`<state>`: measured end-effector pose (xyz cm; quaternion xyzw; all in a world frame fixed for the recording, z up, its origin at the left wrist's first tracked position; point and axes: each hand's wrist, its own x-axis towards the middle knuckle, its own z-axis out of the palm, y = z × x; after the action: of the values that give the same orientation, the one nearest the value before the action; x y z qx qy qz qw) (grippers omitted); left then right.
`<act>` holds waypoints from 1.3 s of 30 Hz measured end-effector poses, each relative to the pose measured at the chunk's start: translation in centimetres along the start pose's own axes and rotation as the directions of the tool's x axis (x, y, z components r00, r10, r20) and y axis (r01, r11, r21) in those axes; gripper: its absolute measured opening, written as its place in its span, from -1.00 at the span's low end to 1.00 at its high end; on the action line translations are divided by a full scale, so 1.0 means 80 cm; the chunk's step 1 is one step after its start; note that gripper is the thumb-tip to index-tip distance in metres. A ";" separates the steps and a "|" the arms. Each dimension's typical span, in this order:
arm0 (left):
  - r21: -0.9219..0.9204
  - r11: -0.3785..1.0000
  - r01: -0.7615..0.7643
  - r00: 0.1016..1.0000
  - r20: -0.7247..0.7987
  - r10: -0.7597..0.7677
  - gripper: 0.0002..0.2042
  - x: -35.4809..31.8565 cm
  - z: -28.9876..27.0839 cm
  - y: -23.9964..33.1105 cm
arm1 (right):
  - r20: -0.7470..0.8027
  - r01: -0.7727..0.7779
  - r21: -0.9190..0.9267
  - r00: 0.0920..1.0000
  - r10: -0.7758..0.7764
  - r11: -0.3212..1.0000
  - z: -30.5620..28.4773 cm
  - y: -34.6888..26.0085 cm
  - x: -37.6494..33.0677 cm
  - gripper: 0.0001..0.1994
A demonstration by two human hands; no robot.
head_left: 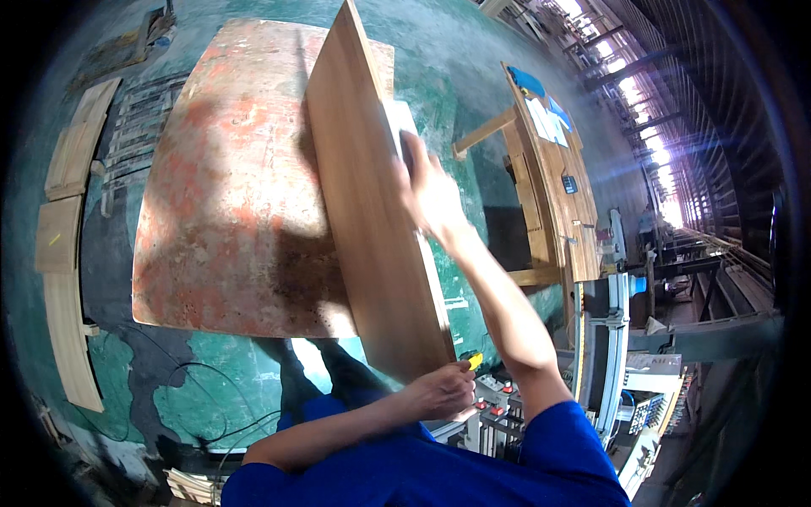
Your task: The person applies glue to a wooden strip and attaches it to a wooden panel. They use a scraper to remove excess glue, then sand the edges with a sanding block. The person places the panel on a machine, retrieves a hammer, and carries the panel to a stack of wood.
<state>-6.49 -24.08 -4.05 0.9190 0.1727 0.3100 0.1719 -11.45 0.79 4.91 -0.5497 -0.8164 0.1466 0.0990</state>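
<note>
A long, wide wooden board (359, 194) stands on its long edge, tilted, by the right side of a worn, paint-stained tabletop (228, 177). At the board's near end, my left hand (443, 391) is closed, with a small yellow thing (475, 361) showing just past its fingers; its kind is hard to tell. Farther along, my right hand (432, 194) is at the board's right-hand face, its fingers smeared by motion. Something pale and flat (404, 122) shows just beyond those fingers, and whether the hand holds it cannot be made out.
To the right is a wooden workbench (553, 190) bearing papers, a blue cloth and a small dark device. Metal machine rails (612, 338) run nearer, beside red-knobbed fittings (498, 406). Pale planks (63, 228) line the left floor, and a black cable (228, 380) lies near my feet.
</note>
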 end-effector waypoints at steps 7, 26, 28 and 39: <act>-0.068 0.997 0.021 0.998 -0.065 -0.025 -0.50 -0.001 0.006 -0.009 | 0.030 0.037 0.022 0.999 -0.037 0.999 0.003 0.004 -0.006 -0.44; -0.061 0.998 0.014 0.995 -0.096 -0.020 -0.56 0.003 0.016 -0.012 | 0.052 0.095 0.075 0.994 -0.099 0.993 0.003 0.017 -0.099 -0.42; -0.072 0.997 0.002 0.989 -0.150 -0.013 -0.56 0.005 0.031 -0.006 | 0.002 0.100 0.061 0.995 -0.100 0.993 0.005 0.004 -0.037 -0.42; 0.100 0.995 0.026 0.995 -0.102 -0.016 -0.54 0.002 0.012 -0.013 | 0.150 -0.143 0.946 0.989 -0.001 0.290 -0.059 0.073 0.017 -0.37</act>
<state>-5.99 -23.31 -5.10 0.9078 0.2062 0.3452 0.1193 -5.36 4.72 7.28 -0.4087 -0.5481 0.6403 0.3500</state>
